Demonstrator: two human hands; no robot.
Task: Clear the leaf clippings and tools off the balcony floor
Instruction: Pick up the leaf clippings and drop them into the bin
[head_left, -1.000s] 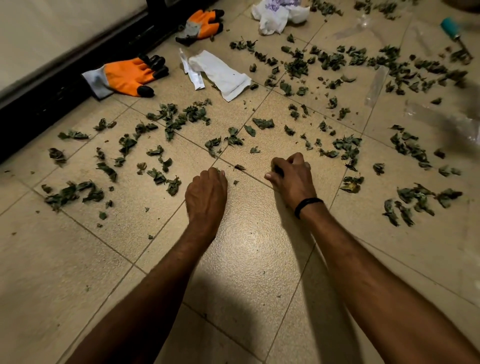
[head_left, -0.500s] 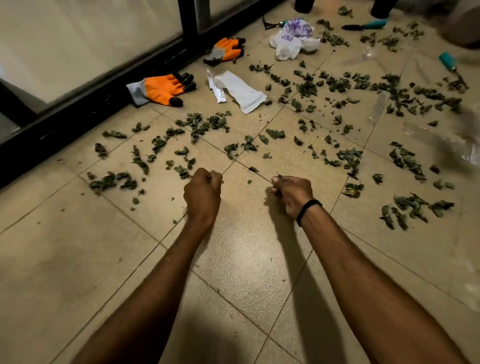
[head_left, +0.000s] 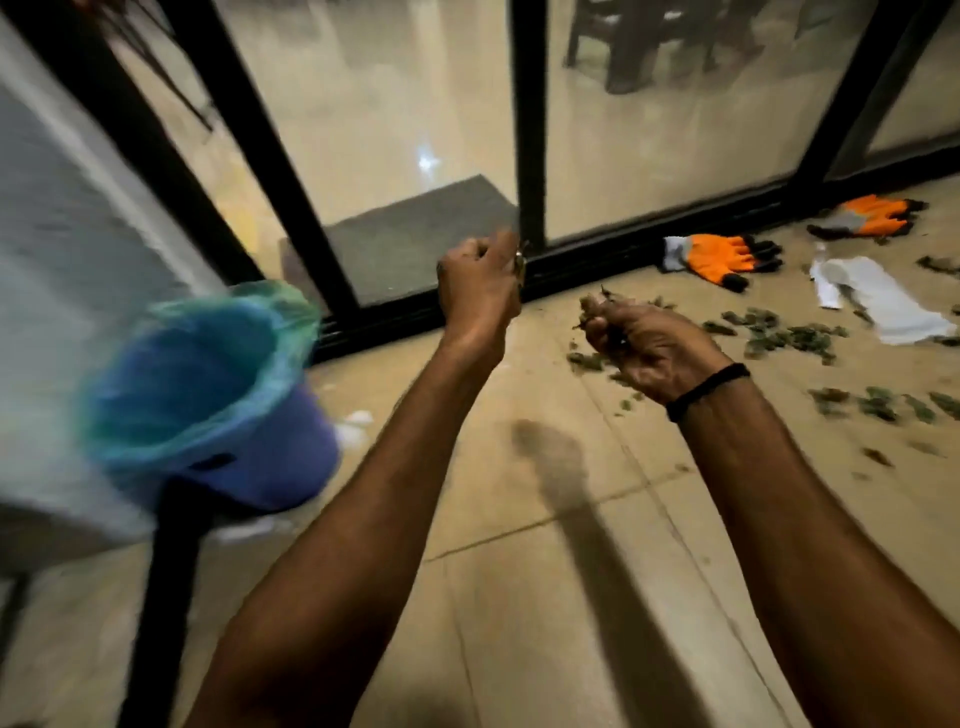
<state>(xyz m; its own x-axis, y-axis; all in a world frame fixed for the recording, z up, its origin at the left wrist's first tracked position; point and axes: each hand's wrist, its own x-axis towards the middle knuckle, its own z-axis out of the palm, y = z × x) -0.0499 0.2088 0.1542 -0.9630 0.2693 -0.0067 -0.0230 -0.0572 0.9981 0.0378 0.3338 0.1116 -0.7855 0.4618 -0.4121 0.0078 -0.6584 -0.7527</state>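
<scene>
Above the tiled balcony floor (head_left: 519, 597), both hands are raised off the ground, well clear of the tiles. At about 12 o'clock the left hand (head_left: 480, 283) is curled into a fist, a small scrap of green showing at its fingertips; how much it holds is hidden inside the fist. Just toward 1 o'clock the right hand (head_left: 652, 348), with a black wristband (head_left: 709, 389), is clenched around a bunch of leaf clippings (head_left: 595, 306) that poke out past the thumb side; most of that bunch is covered by the fingers.

At 9 o'clock stands a blue bin (head_left: 249, 447) lined with a green-blue bag (head_left: 208, 364), badly smeared by motion blur, so its inside cannot be made out. A dark pole-like shape (head_left: 166, 587) crosses in front of it, too blurred to identify.

More loose clippings (head_left: 784, 335) lie scattered on the floor from 2 to 3 o'clock, continuing beyond the right edge. At 2 o'clock a white paper sheet (head_left: 883, 301) lies among them, and an orange glove (head_left: 719, 257) rests against the black door track (head_left: 623, 260). A second orange glove (head_left: 867, 215) lies farther along the track. Behind the glass door (head_left: 405, 104), a dark mat and chair legs show dimly, cut off at the top.
</scene>
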